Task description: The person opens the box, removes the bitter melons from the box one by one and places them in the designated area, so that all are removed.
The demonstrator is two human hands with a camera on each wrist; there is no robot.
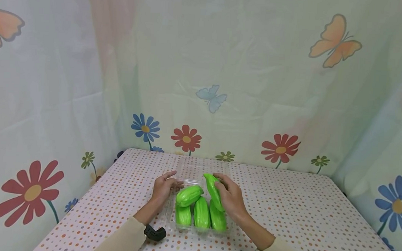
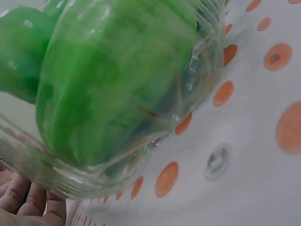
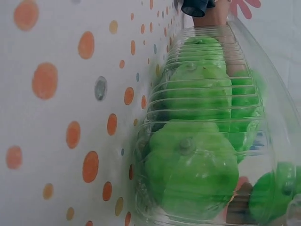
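Note:
A clear plastic clamshell box (image 1: pixel 198 230) holds several glossy green ridged gourds. Three lie side by side along its bottom, among them the middle gourd (image 1: pixel 202 212). Another gourd (image 1: pixel 189 195) lies across the top at the left. My right hand (image 1: pixel 232 196) grips one more gourd (image 1: pixel 213 189) between thumb and fingers, tilted over the right side of the box. My left hand (image 1: pixel 162 189) is at the box's far left edge, fingers against its wall. In the left wrist view, fingers (image 2: pixel 35 202) show beside the wall, next to a large gourd (image 2: pixel 113 84).
The box's clear lid (image 1: pixel 195 169) is folded back toward the rear of the table. A dotted cloth (image 1: pixel 284 215) covers the table. Behind and at both sides hangs a curtain (image 1: pixel 257 68) with printed flowers and butterflies.

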